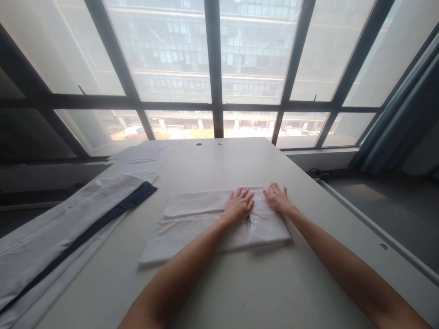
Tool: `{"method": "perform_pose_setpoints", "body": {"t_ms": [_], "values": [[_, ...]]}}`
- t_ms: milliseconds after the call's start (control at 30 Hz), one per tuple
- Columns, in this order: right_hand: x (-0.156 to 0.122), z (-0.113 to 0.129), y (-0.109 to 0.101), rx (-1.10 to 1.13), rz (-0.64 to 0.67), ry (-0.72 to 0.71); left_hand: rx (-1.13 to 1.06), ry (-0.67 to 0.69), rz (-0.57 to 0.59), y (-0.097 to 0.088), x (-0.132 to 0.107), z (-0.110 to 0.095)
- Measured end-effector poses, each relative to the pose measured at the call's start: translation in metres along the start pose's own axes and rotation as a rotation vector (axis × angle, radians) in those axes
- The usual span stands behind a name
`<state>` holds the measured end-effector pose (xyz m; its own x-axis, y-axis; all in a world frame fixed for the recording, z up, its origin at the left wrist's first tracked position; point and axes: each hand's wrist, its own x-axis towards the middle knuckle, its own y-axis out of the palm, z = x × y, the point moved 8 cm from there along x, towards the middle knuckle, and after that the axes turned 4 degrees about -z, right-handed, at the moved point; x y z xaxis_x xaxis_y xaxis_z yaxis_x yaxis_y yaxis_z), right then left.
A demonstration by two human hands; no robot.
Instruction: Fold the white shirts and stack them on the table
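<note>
A folded piece of white cloth (195,228) lies flat on the white table (226,164) in front of me, creased along its length and bunched a little toward its right end. My left hand (239,204) rests on top of it, right of its middle, with the fingers spread. At the far right corner of the cloth, my right hand (277,197) lies with its fingers stretched out, touching the cloth's edge. Neither hand grips anything that I can see. Both forearms reach in from the bottom, the left one covering part of the cloth's near edge.
White cloth (68,214) with a dark navy strip (103,224) is laid along the table's left side. Flat white sheets (137,155) lie at the far left corner. Windows (174,68) stand behind the table, with a blue-grey curtain (394,109) at the right.
</note>
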<state>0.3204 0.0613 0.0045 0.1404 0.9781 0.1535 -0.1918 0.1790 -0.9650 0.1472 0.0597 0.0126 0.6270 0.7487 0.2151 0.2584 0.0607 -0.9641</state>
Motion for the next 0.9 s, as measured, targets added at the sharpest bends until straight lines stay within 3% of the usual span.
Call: {"method": "perform_pose_setpoints", "body": {"t_ms": [133,300,533,633,767,900], "values": [[-0.02,0.016,-0.007,0.072,-0.092,-0.049,-0.001,-0.016,-0.018,0.002,0.002,0.001],[-0.054,0.054,0.0,0.111,-0.025,-0.183,-0.002,-0.13,-0.036,0.004,0.003,0.009],[-0.075,0.069,-0.012,0.122,-0.048,-0.173,-0.127,-0.163,-0.062,0.005,0.009,0.015],[-0.084,0.079,-0.008,0.1,0.012,-0.215,-0.232,-0.257,-0.1,-0.002,0.016,0.033],[-0.09,0.084,-0.004,0.042,0.061,-0.249,-0.272,-0.301,-0.115,-0.024,0.023,0.063],[-0.09,0.085,-0.002,0.013,0.09,-0.274,-0.265,-0.313,-0.102,-0.052,0.008,0.098]]}}
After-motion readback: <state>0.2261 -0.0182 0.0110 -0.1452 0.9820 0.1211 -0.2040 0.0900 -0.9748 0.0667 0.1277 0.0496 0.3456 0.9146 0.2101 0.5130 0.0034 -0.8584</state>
